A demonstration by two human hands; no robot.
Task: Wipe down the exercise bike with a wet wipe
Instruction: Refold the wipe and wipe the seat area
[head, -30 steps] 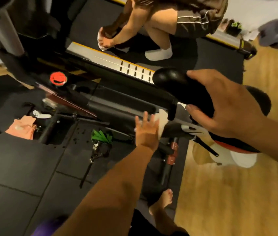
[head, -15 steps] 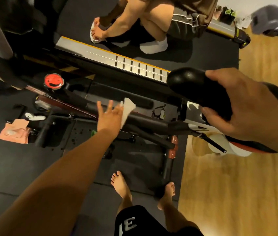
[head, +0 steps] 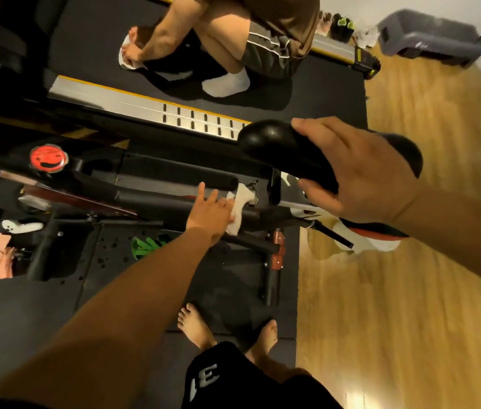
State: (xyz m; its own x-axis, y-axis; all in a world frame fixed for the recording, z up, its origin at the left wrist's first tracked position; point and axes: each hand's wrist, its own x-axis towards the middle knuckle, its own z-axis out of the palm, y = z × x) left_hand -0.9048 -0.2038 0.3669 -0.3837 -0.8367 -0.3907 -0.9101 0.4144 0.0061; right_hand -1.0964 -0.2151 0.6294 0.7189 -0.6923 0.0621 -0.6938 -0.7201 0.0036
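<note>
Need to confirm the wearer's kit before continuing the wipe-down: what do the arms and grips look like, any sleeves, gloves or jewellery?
Both arms are bare as far as the frame shows: no sleeve on the left forearm or the right forearm. The left grip and right grip are ungloved, with no ring, watch or wristband visible.

White block characters on the wearer's black shorts (head: 204, 379), legible as "31" or, if inverted, "IE", dark plus sign on the red round knob (head: 48, 158) of the exercise bike (head: 150, 199), its other marks too blurred to read.
</note>
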